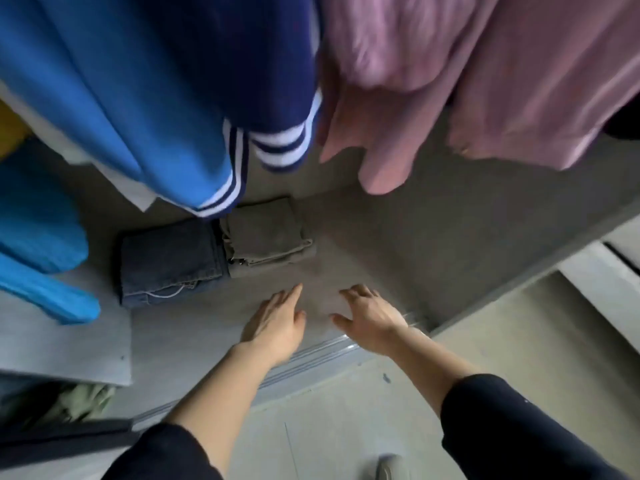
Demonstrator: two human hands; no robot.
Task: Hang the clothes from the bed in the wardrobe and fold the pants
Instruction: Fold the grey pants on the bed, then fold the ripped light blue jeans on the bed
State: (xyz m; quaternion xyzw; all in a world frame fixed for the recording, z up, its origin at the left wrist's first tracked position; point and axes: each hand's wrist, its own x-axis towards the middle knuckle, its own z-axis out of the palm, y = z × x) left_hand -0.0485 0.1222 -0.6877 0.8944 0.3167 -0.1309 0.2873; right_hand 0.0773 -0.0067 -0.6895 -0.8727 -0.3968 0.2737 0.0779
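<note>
Head view, looking down onto the wardrobe floor (433, 237). Toward the back of that floor: folded denim pants (169, 261) at left, touching folded khaki pants (270, 237) at right, both lying flat. In front of the pants and apart from them: left hand (273, 323) and right hand (370, 320), palms down, low over the bare panel, side by side with a gap between. Left fingers (291, 296) straight and relaxed, close together, pointing toward the khaki pants, near their front edge but not touching; nothing held. Right fingers (360, 292) spread wide and slightly bent, nothing held, offset to the right of the khaki pants. Cannot tell whether resting on the panel or hovering just above it. Hanging overhead: blue jacket (138, 81) with white-striped hem directly above the denim pants, navy garment (263, 64) beside it, pink garment (450, 64) to the right, bright blue garment (34, 237) at far left. Under the wrists: sliding-door track (329, 355), then tiled floor (346, 427). Dark sleeves (502, 420) covering both arms down to the forearms. Green cloth (83, 403) at lower left, partly hidden.
</note>
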